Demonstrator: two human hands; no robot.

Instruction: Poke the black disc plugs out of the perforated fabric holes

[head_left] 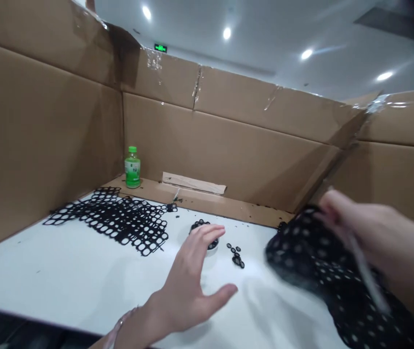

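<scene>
My left hand [192, 281] is over the white table [83, 271], fingers and thumb apart, with nothing in it. Partly hidden behind its fingers is a small round container [212, 245] holding black rings. To its right lie several loose black rings [236, 254]. My right hand [352, 218], blurred by motion, is closed on a black sheet with holes [301, 247], which hangs down at the right. A thin whitish stick [368, 276] slants down from the same hand, also blurred.
A flat black mesh of rings [119, 215] covers the table's far left. Behind it stands a green bottle [132, 168]. Cardboard walls [228, 140] enclose the left, back and right. A cardboard strip [194, 184] lies along the back wall.
</scene>
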